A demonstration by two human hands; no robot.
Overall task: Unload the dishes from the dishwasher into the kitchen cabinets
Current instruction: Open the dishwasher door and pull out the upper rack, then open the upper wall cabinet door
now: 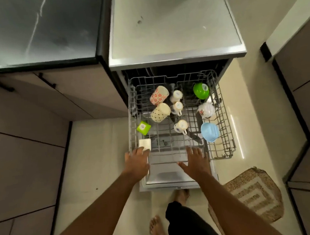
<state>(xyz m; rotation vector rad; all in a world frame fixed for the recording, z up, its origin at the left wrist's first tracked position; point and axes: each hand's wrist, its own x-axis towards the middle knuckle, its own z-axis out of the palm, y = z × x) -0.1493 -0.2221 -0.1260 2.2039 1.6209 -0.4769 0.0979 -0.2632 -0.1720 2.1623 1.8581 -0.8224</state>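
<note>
Grey wire rack (pixel 222 123) pulled out over the open dishwasher door (pixel 173 174), long side running left to right. Both arms reach forward and down from the bottom of view. Left hand (pixel 136 161) at the rack's near-left corner, fingers over a white square container (pixel 145 144); whether it grips the container or the rail, cannot tell. Right hand (pixel 195 162) palm down, fingers spread and straight, tips at the rack's front rail, holding nothing.

In the rack: floral mug (pixel 159 95) and dotted mug (pixel 160 112) lie tilted, mouths toward upper right. Three small white cups (pixel 181 126) in a column down the middle. Green bowl (pixel 201 90), white floral teapot (pixel 206 110) and blue bowl (pixel 210 132) in a line along the right side. Small green tub (pixel 143 127) at left, just behind the white container.

Bare feet on pale floor; woven mat (pixel 255 194) at right
</note>
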